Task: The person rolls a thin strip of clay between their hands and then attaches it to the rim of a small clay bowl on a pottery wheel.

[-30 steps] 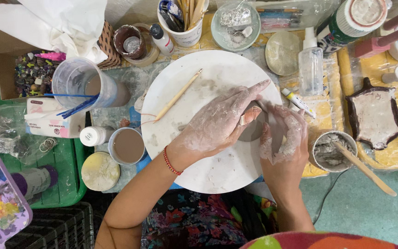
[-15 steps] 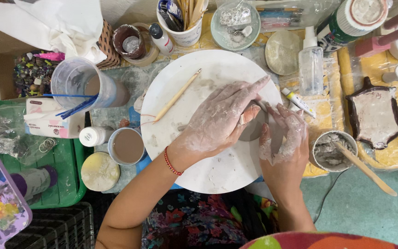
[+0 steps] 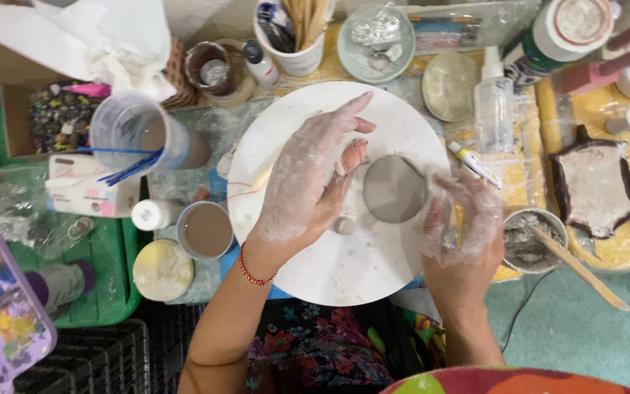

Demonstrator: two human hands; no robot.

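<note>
Fingers (image 3: 344, 128) of left hand (image 3: 304, 182) loosely spread, right hand (image 3: 461, 219) blurred, grip indeterminate, flanking grey clay disc (image 3: 394, 188) at 3 o'clock on white wheel (image 3: 315, 270); light, even pressure advisable.

This was a messy art and clay workshop. A round white turning wheel (image 3: 344, 241) sat on the table (image 3: 607, 241) with a flat grey clay disc (image 3: 394, 188) on it. Around it stood cups of muddy water (image 3: 205, 230), a cup of brushes (image 3: 297, 33), and a paint-splashed palette (image 3: 1, 314).
</note>
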